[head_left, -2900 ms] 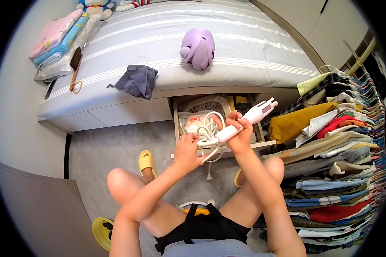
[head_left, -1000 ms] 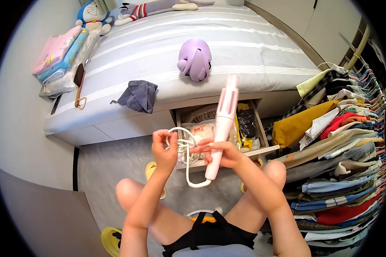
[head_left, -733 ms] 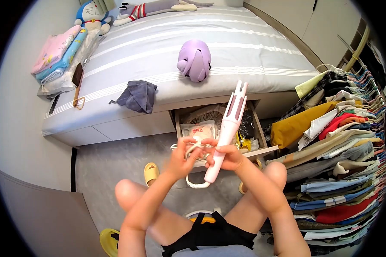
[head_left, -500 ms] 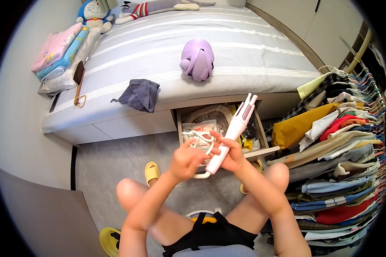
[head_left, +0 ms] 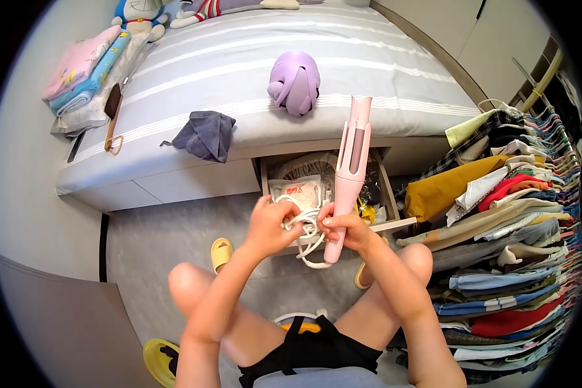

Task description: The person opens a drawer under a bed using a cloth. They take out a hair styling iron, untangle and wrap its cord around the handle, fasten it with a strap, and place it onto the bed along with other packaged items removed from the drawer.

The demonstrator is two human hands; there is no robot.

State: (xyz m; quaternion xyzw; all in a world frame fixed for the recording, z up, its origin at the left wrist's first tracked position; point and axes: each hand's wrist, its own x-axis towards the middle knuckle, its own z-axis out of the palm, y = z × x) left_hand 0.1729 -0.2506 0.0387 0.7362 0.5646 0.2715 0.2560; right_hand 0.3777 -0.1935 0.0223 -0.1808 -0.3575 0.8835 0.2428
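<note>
"Holding what, exactly, in that right hand (head_left: 346, 231)?"

"A pale pink plastic curling wand (head_left: 350, 184) with a round handle and a slotted, pronged barrel. The fingers are clamped around the handle, and the barrel points up toward the front edge of the bed (head_left: 394, 87)."

"And the left hand (head_left: 271, 226)?"

"Its fingers are curled and closed on loops of a thick white cord (head_left: 308, 226), near the front left corner of the open, pale wooden drawer (head_left: 394, 226). One stretch of cord bends below the loops and joins the bottom of the handle."

"So where does the wand sit?"

"In the air, across the drawer's front edge as seen from above, right of the coil. The right fingertips come close to the loops; I can't tell whether they touch."

"What's inside the drawer?"

"A clear plastic packet with red print (head_left: 299, 189) toward the left side, and something shiny and yellow (head_left: 366, 213) near the front right corner."

"Anything along the bed's front edge?"

"A crumpled slate-blue cloth (head_left: 204, 134) left of the drawer, and a rounded lilac object (head_left: 295, 84) farther back."
</note>
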